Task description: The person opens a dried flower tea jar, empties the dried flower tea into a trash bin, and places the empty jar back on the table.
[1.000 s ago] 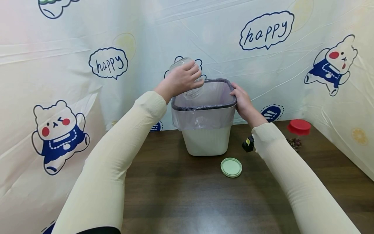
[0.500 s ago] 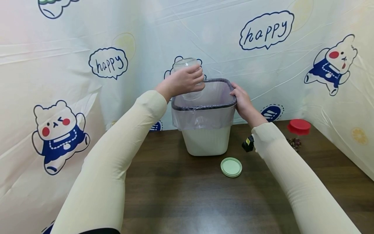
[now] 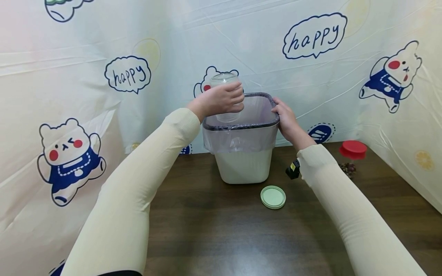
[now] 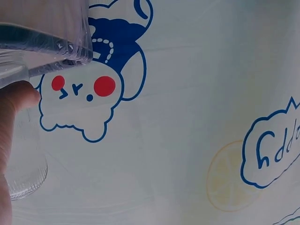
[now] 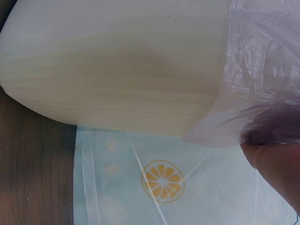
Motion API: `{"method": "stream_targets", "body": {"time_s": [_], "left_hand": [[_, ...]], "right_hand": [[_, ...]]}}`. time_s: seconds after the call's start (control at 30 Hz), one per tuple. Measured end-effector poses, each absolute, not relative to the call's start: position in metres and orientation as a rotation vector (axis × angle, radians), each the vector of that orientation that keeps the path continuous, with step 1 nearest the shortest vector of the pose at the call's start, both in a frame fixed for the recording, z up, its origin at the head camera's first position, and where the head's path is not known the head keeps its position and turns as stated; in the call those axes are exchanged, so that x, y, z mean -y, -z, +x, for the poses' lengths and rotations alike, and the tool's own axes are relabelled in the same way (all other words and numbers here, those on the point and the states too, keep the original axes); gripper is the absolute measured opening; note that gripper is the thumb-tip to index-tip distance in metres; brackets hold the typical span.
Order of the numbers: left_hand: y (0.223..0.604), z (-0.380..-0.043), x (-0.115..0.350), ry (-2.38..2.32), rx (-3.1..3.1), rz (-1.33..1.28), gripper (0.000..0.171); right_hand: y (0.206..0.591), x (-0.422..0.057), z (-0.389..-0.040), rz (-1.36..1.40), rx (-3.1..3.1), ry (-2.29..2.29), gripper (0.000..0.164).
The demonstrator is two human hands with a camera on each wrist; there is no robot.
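Over the mouth of the bin [image 3: 243,166], clear jar [image 3: 224,78] held base up, mouth down, roughly upright; its lower end shows against the inside of the liner [image 3: 238,142]. Whether glass touches rim [image 3: 241,127], cannot tell. Left hand [image 3: 222,99] wrapped round the jar's side, fingers curled across the glass, close together. Left wrist view catches one digit bent against the jar, ridged base edge beyond it. Right hand [image 3: 287,119] at the bin's right side, fingers hooked over the dark rim, gripping it; right wrist view has a digit against the bunched liner, other fingers hidden there. Bin stands upright on the brown table [image 3: 214,230], toward the back; pale wall below, thin translucent liner folded down outside over the upper part. Green lid [image 3: 273,197] flat on the table, near side of the bin, slightly right, apart from it. Farther right, beyond the right forearm, a red cap [image 3: 353,149] with dark bits [image 3: 348,168] beneath, partly hidden by the sleeve [image 3: 359,222]. Small black block [image 3: 293,170] with a yellow mark beside the right cuff. Behind all, pale curtain [image 3: 248,30] printed with bears and "happy" bubbles.
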State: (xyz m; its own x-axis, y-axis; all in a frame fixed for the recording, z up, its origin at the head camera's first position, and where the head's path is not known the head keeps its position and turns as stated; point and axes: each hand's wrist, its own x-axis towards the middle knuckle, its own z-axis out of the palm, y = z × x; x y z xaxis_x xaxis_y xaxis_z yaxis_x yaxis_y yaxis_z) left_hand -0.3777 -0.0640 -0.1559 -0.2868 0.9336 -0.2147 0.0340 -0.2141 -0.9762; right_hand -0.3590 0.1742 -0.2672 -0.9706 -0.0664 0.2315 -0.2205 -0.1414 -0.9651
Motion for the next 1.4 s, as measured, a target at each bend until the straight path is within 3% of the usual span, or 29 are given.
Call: {"method": "stream_targets", "body": {"time_s": [0.97, 1.4], "left_hand": [[0.157, -0.377, 0.071, -1.473, 1.347, -1.174, 0.061], [0.146, -0.376, 0.085, -0.944, 1.581, -1.019, 0.042]], "right_hand": [[0.268, -0.175, -0.358, 0.302, 1.996, -2.289, 0.062], [0.268, -0.175, -0.361, 0.334, 1.969, -2.302, 0.061]]}}
